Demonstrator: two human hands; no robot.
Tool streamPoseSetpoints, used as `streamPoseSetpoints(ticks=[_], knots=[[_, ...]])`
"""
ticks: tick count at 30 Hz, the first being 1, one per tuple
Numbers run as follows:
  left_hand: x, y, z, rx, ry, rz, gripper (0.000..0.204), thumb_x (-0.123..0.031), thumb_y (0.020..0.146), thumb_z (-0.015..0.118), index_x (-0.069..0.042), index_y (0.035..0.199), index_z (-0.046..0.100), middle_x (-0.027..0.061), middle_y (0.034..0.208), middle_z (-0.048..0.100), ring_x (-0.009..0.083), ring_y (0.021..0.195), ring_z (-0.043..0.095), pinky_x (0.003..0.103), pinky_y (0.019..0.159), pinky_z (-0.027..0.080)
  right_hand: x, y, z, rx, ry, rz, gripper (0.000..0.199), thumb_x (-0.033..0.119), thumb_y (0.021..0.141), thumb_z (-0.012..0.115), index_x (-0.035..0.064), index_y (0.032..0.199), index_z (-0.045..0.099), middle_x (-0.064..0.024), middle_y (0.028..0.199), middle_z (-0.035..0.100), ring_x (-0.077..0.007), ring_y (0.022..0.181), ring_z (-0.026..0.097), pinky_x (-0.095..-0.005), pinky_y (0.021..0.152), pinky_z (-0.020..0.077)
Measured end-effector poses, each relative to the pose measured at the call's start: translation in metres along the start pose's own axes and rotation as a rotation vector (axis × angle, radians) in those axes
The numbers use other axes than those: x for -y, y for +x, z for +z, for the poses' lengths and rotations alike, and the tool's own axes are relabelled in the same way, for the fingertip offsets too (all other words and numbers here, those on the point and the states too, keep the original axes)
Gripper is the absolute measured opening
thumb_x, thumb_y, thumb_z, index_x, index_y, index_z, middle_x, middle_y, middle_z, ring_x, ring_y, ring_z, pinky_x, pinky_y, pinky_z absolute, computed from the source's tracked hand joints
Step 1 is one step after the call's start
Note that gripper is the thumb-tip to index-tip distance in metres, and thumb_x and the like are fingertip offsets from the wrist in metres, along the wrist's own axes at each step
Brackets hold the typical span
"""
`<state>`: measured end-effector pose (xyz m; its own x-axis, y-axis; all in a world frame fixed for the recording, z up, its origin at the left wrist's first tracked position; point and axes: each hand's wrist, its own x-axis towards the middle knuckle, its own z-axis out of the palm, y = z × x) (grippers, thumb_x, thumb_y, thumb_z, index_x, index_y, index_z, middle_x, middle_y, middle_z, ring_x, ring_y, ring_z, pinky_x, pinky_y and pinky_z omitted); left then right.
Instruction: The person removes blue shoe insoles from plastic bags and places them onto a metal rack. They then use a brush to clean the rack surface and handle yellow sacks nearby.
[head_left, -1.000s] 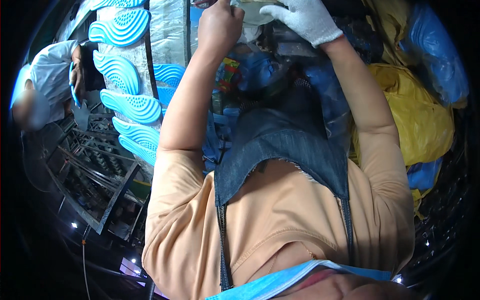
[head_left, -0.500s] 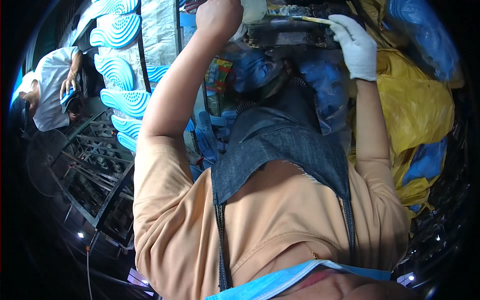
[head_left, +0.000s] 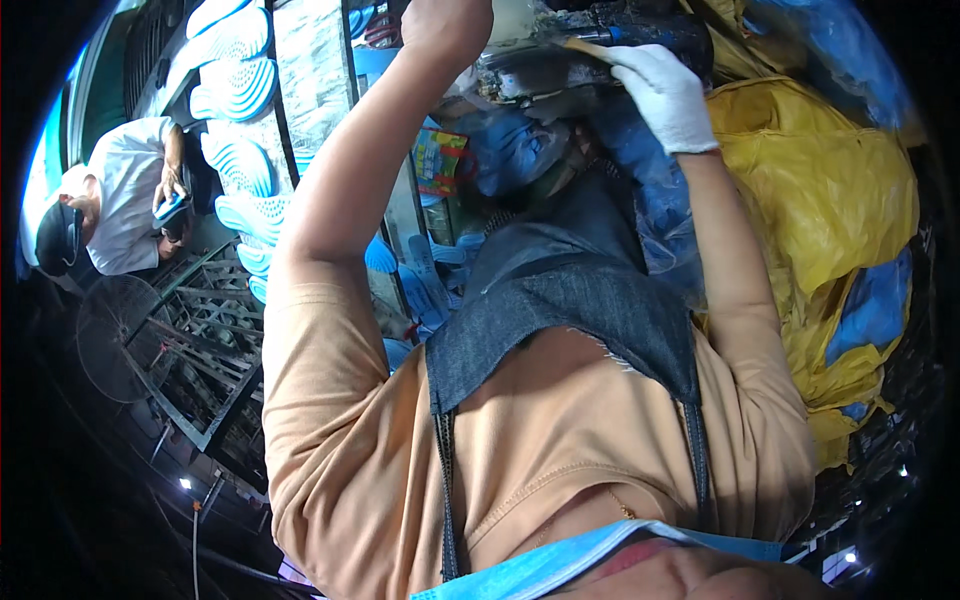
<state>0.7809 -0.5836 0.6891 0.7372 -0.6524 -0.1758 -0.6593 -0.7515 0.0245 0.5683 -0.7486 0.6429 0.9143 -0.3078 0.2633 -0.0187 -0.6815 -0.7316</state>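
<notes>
My right hand (head_left: 668,100), in a white glove, grips the pale handle of a thin brush (head_left: 588,47). The brush points left over a dark, smeared work surface (head_left: 545,75). My left hand (head_left: 450,28) is bare and raised at the top edge, where its fingers run out of view. Beside it is a translucent, pale thing (head_left: 510,20), too blurred to name. Light-blue shoe soles (head_left: 235,90) lie in a row on a long strip at the left.
Further left, a person in white (head_left: 130,190) bends over a blue object. A round fan guard (head_left: 118,325) and a metal rack (head_left: 215,345) stand below. Yellow plastic bags (head_left: 810,190) crowd my right side. Blue soles (head_left: 425,295) and a colourful packet (head_left: 440,160) are near my apron.
My right hand has moved left and slightly down with the brush, nearer my left hand. The soles and the person at the left have shifted in view.
</notes>
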Motion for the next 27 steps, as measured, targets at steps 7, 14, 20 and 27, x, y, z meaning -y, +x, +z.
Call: streamPoseSetpoints(ticks=[7,14,20,27], knots=[[0.004,-0.006,-0.007,0.054,-0.095,-0.198,0.048,-0.032,0.102,0.035,0.002,0.098,0.069,0.0278,0.084,0.068,0.0439,0.078,0.067,0.051,0.073,0.053,-0.022,-0.01,-0.02,-0.059,-0.072,-0.019,0.026,0.008,0.082,0.071,0.0113,0.107,0.071,-0.0086,0.092,0.067,-0.0251,0.083,0.066,-0.033,0.075,0.0531],[0.028,-0.005,0.01,-0.046,-0.085,-0.216,0.034,-0.022,0.097,0.041,-0.003,0.112,0.066,0.0269,0.088,0.068,0.0413,0.08,0.068,0.048,0.072,0.053,0.004,0.003,0.025,0.022,0.048,-0.135,0.023,0.008,0.083,0.07,0.0098,0.106,0.07,-0.0109,0.097,0.067,-0.0287,0.088,0.065,-0.0349,0.078,0.0522],[0.097,0.001,0.077,-0.164,-0.348,-0.168,0.039,-0.008,0.085,0.052,-0.007,0.123,0.06,0.0261,0.102,0.066,0.0384,0.092,0.067,0.047,0.076,0.053,-0.013,-0.023,-0.011,0.113,-0.077,-0.095,0.025,0.007,0.082,0.068,0.0122,0.107,0.07,-0.0089,0.093,0.066,-0.0269,0.084,0.065,-0.0341,0.073,0.0533],[0.105,-0.034,0.05,-0.074,-0.078,-0.237,0.042,-0.027,0.085,0.052,-0.017,0.125,0.06,0.0239,0.093,0.069,0.0429,0.087,0.067,0.052,0.078,0.053,0.018,-0.014,0.049,0.166,-0.392,-0.057,0.024,0.022,0.087,0.062,0.0189,0.111,0.066,-0.0101,0.083,0.056,-0.0314,0.074,0.062,-0.0422,0.067,0.0522]])
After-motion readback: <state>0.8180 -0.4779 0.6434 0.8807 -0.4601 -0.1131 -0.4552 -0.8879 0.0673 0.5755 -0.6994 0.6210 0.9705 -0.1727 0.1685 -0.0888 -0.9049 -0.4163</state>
